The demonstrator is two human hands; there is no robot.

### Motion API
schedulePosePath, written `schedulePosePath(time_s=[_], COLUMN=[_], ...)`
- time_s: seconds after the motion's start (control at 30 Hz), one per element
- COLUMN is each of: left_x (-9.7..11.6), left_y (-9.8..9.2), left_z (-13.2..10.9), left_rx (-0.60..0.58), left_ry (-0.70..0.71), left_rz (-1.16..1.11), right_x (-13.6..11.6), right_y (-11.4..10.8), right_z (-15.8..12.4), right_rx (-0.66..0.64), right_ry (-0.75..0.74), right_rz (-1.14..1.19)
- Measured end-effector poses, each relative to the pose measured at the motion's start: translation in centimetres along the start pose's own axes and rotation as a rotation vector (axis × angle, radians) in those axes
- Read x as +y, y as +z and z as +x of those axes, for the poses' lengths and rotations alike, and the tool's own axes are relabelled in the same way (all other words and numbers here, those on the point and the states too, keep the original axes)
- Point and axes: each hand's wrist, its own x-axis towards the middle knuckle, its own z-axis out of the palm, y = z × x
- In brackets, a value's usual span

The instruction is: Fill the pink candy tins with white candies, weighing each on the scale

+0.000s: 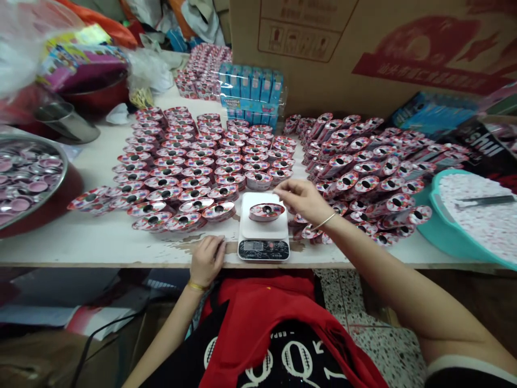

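Observation:
A white digital kitchen scale stands at the table's front edge. On its platform sits one small oval-topped printed carton with a dark hole in the top. My right hand hovers over the platform's right rim beside this carton, fingertips pinched together; anything between them is too small to make out. Resting at the table edge left of the scale, my left hand has its fingers curled in and shows nothing in them. Rows of similar oval cartons stand upright behind and left of the scale.
More oval cartons lean in a crowd on the right. A turquoise basin holds small pale pieces and a metal tool. At left, a red bowl holds many pink-and-silver pieces. Wrapped blue boxes and a large cardboard box stand behind.

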Motion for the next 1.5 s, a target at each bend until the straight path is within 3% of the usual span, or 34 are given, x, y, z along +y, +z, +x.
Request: schedulePosePath(time_s=[0.13,0.33,0.57,0.7,0.87,0.97,1.07,1.27,1.5], left_x=[-0.1,0.2,0.1,1.6,4.7,5.8,6.7,7.9,7.5], left_y=[0.2,0.1,0.1,-0.8,-0.8,0.2,0.1,-2.2,-3.1], left_z=[-0.1,0.0,0.0,1.0,6.3,10.0,12.0,11.9,11.3], left_rx=[-0.007,-0.007,-0.012,0.025,0.042,-0.078,-0.198,-0.199,-0.113], left_ry=[-0.028,-0.027,-0.041,-0.057,0.033,0.126,0.239,0.530,0.548], left_rz=[-0.003,0.011,0.008,-0.097,-0.133,-0.120,-0.062,0.208,0.291], right_x=[-0.1,1.4,1.8,1.2,2.2,4.0,5.4,5.3,3.8], right_y=[-2.6,-4.0,-2.0,-0.6,2.5,4.4,5.6,6.3,6.5], right_z=[-0.9,-2.8,-2.5,-3.4,-6.7,-8.1,-8.3,-6.6,-5.9], right_rx=[0.111,0.112,0.017,0.005,-0.069,-0.051,0.026,0.169,0.165], right_ry=[0.341,0.375,0.301,0.352,0.498,0.576,0.620,0.600,0.597], right_rz=[0.528,0.528,0.466,0.558,0.802,0.974,1.145,1.353,1.383])
